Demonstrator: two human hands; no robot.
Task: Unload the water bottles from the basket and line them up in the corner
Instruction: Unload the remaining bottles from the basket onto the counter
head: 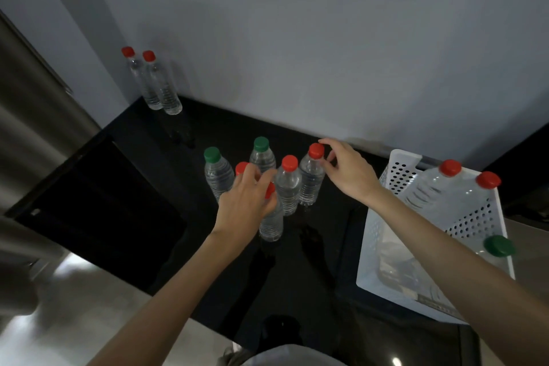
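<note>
On the black worktop [208, 246], between basket and corner, both hands grip bottles in a tight cluster.
The left hand [246, 202] has its fingers curled round the neck of the front red-capped bottle [271, 223], and the right hand [347, 172] pinches the cap of the right red-capped bottle [310, 181]. The bottles are tall and packed close, so lifting either one could topple its neighbours. The corner pair [162, 89] already stands in place, and the green-capped bottles [218, 175] stand in the way. Three bottles [430, 187] remain in the white basket [374, 246].

Head-worn, forward and down (wide-angle, close)
</note>
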